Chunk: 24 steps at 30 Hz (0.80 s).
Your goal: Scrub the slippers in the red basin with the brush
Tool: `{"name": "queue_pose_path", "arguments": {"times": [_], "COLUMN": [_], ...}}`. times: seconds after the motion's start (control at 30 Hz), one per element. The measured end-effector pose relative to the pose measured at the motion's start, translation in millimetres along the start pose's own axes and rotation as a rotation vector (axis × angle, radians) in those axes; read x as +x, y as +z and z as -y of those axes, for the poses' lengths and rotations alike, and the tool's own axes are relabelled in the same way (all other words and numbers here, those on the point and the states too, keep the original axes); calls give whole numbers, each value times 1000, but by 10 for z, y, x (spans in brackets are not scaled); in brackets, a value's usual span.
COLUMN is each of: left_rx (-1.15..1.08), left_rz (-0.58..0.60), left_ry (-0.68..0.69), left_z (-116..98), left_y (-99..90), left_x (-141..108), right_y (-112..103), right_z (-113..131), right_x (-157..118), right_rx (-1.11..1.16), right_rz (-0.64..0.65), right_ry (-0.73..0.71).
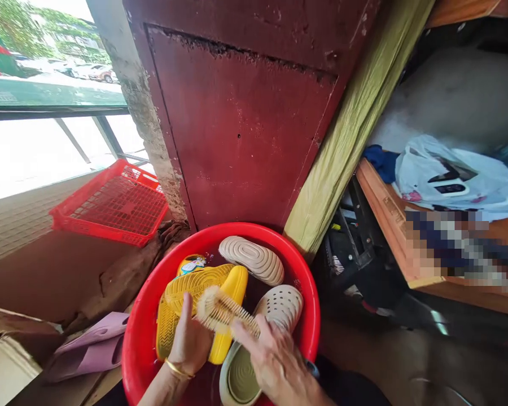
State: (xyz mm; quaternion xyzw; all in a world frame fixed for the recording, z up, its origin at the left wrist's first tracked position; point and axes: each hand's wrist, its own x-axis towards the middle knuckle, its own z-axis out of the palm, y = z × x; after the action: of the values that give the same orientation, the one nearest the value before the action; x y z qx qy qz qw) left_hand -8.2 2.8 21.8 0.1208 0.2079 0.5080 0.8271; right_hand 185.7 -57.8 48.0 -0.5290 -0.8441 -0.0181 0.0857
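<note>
The left hand [189, 338] has its fingers clamped on a yellow slipper [198, 299], held over the red basin [141, 338]. The right hand [275, 363] has its fingers closed round a brush [220, 311], whose bristles rest on the sole just above the left thumb. The wet sole could slide out of that grip under a hard stroke. Counted: two yellow slippers, three beige ones [252, 258], one brush, one basin.

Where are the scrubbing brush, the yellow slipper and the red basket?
scrubbing brush [220, 312], head view, on its pale bristles.
yellow slipper [195, 285], head view, on its ridged sole.
red basket [114, 206], head view, on its mesh bottom.
</note>
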Motion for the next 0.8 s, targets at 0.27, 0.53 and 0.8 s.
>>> {"name": "queue_pose_path", "arguments": {"times": [0.27,0.53,0.8], "left_rx": [238,362,336], "left_rz": [87,-18,40], "left_ry": [-172,-37,-146], "left_z": [100,50,52], "left_y": [235,139,239], "left_x": [-18,53,22], "right_y": [4,216,153], "right_z": [-625,-355,-656], "right_x": [367,136,159], "right_rx": [-27,-86,-57], "right_rz": [-48,-121,-147], "right_ry": [260,71,222]}}
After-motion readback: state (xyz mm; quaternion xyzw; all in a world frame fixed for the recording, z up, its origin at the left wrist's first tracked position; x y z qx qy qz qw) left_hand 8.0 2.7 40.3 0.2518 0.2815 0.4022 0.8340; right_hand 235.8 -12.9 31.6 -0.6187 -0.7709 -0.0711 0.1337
